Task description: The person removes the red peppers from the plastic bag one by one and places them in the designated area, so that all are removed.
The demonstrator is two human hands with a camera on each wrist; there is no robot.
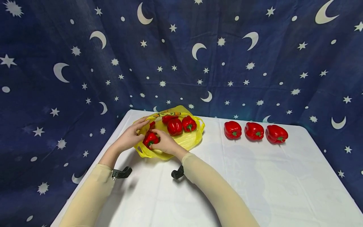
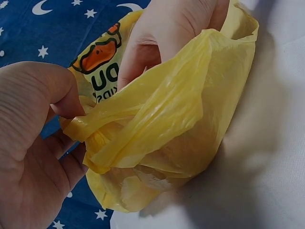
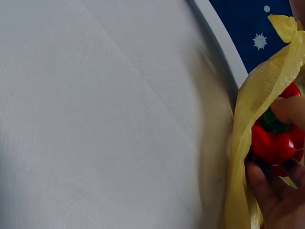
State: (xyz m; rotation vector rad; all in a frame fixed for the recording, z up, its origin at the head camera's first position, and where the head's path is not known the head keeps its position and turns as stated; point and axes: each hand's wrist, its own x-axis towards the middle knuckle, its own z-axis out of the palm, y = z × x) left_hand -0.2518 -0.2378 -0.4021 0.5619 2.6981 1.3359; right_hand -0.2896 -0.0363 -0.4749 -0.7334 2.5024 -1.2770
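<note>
A yellow plastic bag [image 1: 193, 141] lies with its mouth spread wide at the far left of the white table. My left hand [image 1: 129, 138] grips the bag's left rim; in the left wrist view its thumb and fingers pinch the bunched plastic [image 2: 102, 138]. My right hand [image 1: 167, 144] reaches into the bag's mouth and holds a red bell pepper [image 1: 149, 139] with a green stem. The right wrist view shows fingers around this pepper [image 3: 270, 147]. Several other red bell peppers [image 1: 175, 127] lie inside the bag, one partly hidden near the left hand.
Three red bell peppers stand in a row on the right of the table: the left one [image 1: 232, 130], the middle one [image 1: 254, 131] and the right one [image 1: 276, 134]. A dark blue curtain [image 1: 181, 91] with moons and stars hangs behind the white table [image 1: 255, 179].
</note>
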